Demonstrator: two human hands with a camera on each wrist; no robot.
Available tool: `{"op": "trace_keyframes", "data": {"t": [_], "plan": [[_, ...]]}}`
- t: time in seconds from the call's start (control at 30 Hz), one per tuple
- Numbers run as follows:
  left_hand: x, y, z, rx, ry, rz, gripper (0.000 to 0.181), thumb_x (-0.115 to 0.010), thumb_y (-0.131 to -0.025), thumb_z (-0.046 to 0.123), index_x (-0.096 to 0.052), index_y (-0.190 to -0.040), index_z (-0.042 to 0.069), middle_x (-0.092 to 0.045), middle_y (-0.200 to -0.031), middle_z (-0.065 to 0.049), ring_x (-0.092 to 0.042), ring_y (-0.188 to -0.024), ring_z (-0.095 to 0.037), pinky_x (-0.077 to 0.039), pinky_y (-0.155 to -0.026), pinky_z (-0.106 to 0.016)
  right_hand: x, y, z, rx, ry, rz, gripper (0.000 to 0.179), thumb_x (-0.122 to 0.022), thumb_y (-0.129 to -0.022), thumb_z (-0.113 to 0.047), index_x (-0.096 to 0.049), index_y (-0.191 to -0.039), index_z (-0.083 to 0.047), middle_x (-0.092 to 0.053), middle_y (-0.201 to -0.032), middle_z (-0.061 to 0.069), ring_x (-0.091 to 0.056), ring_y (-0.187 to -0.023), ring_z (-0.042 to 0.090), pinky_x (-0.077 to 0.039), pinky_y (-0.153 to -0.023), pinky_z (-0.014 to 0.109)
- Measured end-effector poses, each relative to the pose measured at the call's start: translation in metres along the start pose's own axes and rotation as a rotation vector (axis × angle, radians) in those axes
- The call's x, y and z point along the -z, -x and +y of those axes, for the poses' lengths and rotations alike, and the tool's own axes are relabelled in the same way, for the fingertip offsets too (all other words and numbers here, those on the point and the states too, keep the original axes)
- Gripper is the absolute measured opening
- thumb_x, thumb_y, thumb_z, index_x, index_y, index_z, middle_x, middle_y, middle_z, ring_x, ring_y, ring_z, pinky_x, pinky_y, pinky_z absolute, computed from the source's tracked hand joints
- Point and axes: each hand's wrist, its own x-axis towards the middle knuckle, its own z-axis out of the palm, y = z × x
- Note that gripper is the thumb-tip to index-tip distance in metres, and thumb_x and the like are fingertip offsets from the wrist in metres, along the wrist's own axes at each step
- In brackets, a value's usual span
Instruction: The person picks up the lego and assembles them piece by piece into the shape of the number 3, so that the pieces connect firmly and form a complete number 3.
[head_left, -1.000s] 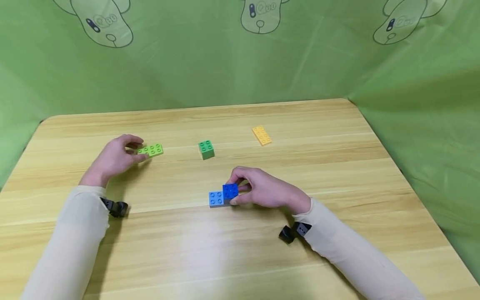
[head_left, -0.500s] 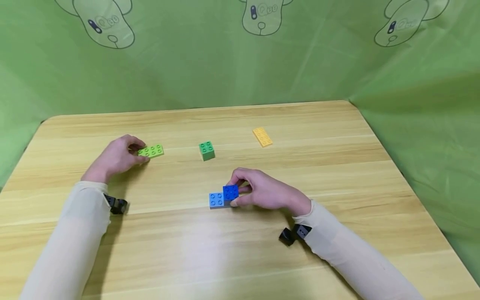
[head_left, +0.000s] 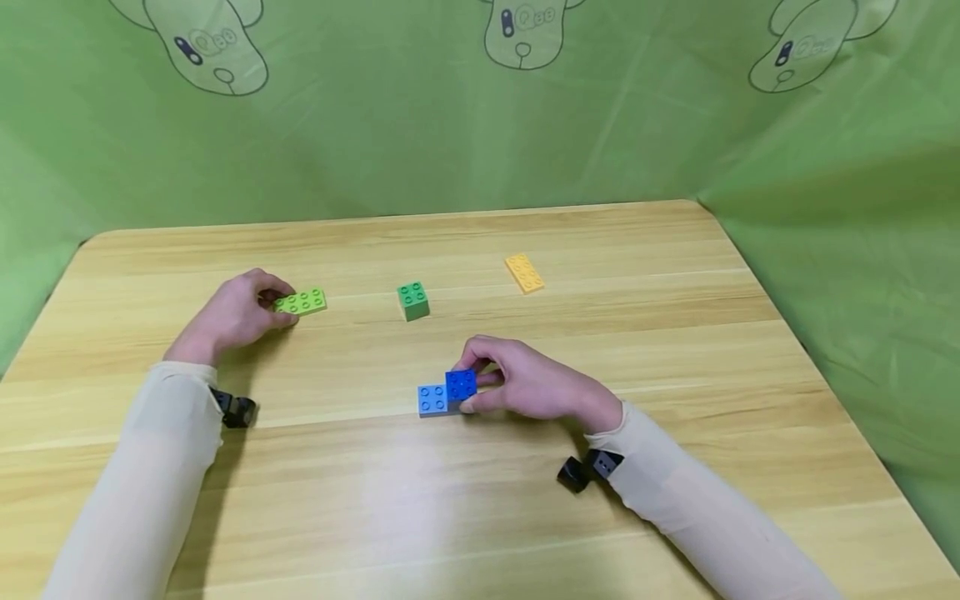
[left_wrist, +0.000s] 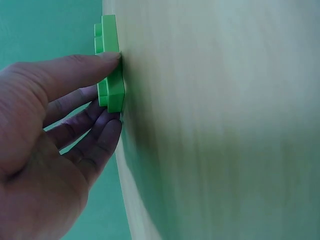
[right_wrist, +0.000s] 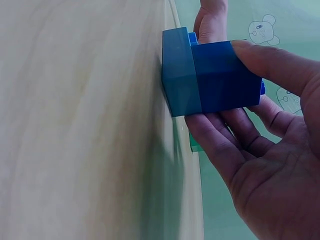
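Note:
In the head view my left hand (head_left: pixel 236 310) pinches the left end of a flat lime-green toy building brick (head_left: pixel 302 302) that has two rows of studs. The left wrist view shows the thumb across the near side of this lime brick (left_wrist: pixel 114 87), which lies on the table. My right hand (head_left: pixel 536 379) holds a dark blue square brick (head_left: pixel 461 384) between thumb and fingers. That brick sits on the right part of a flatter light blue brick (head_left: pixel 432 401). From the right wrist view, the dark blue brick (right_wrist: pixel 227 77) meets the light blue brick (right_wrist: pixel 181 75) with no visible gap.
A green square brick (head_left: pixel 413 302) stands between and beyond the hands. Farther right lies a flat yellow-orange brick (head_left: pixel 524 273). All rest on a wooden table (head_left: pixel 360 500), and a green printed curtain (head_left: pixel 420 125) hangs behind and at the sides.
The fingers of my left hand have drawn slightly closer onto the lime-green brick. My right hand and the blue bricks stay where they were.

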Motion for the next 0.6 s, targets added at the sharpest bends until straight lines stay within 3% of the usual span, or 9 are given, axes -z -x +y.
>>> {"op": "trace_keyframes", "data": {"t": [0.37,0.6], "plan": [[0.0045,0.0016,0.001,-0.02,0.026,-0.016,0.045,-0.075,-0.088,0.014,-0.058,-0.124,-0.005,-0.053,-0.117,-0.021,-0.051,-0.103,-0.035,-0.044,-0.09,-0.048,0.0007,0.0008,0.0003,0.009,-0.005,0.003,0.027,-0.08,-0.085,-0.013,-0.06,-0.102,-0.011,-0.06,-0.11,0.003,-0.058,-0.102,0.02,-0.052,-0.091,0.032],[0.0067,0.0064,0.0015,0.019,0.092,0.015,0.046,-0.075,-0.086,0.013,-0.058,-0.125,-0.004,-0.051,-0.125,-0.024,-0.053,-0.11,-0.039,-0.047,-0.09,-0.048,-0.0011,0.0017,0.0026,0.049,0.04,0.005,0.026,-0.079,-0.086,-0.017,-0.059,-0.103,-0.012,-0.06,-0.11,0.001,-0.057,-0.103,0.018,-0.052,-0.091,0.031]]}}
